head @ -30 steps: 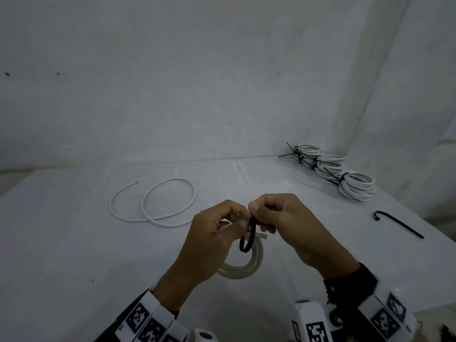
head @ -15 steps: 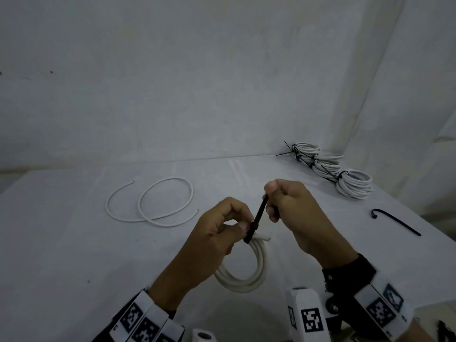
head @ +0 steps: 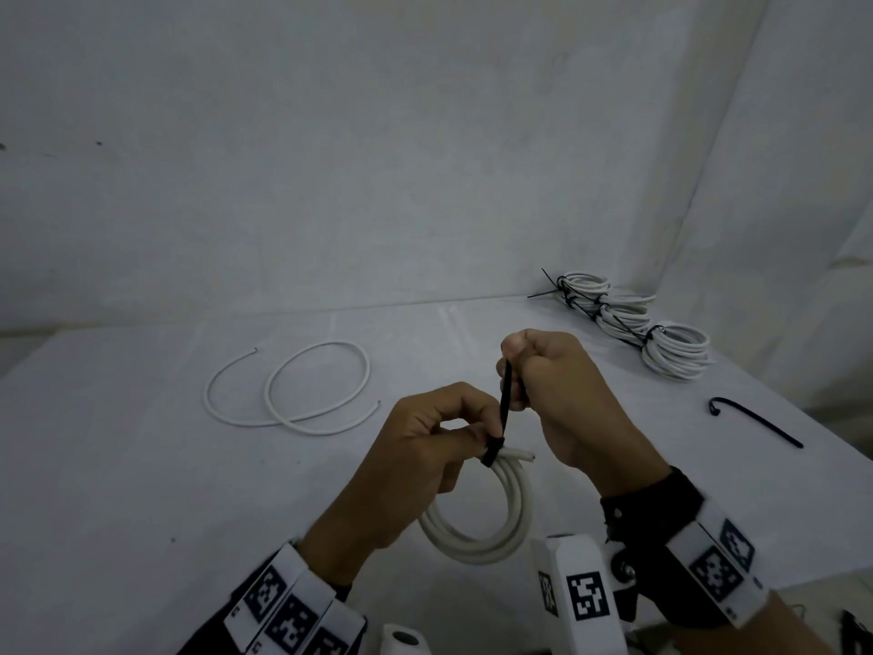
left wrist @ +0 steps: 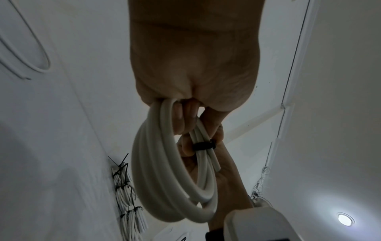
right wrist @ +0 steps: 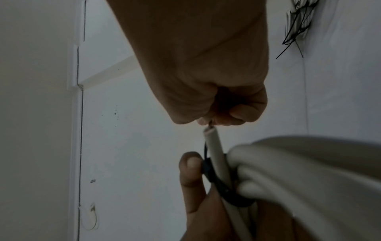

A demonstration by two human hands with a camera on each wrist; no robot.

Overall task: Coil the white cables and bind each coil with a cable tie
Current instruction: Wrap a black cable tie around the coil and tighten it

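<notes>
My left hand (head: 441, 434) grips a white cable coil (head: 477, 531) above the table, thumb and fingers pinching it where a black cable tie (head: 504, 408) wraps the strands. In the left wrist view the tie band (left wrist: 203, 145) sits snug round the coil (left wrist: 164, 179). My right hand (head: 543, 366) pinches the tie's free tail and holds it stretched up and away from the coil. The right wrist view shows the tie (right wrist: 218, 184) round the cable end (right wrist: 214, 146).
A loose uncoiled white cable (head: 293, 394) lies on the table (head: 118, 465) at the left. Three tied coils (head: 633, 323) are stacked at the back right. A spare black cable tie (head: 756, 423) lies near the right edge.
The right hand has pulled the tie's tail up and to the right, and the wide loop has drawn tight round the coil. The left hand has kept its grip.
</notes>
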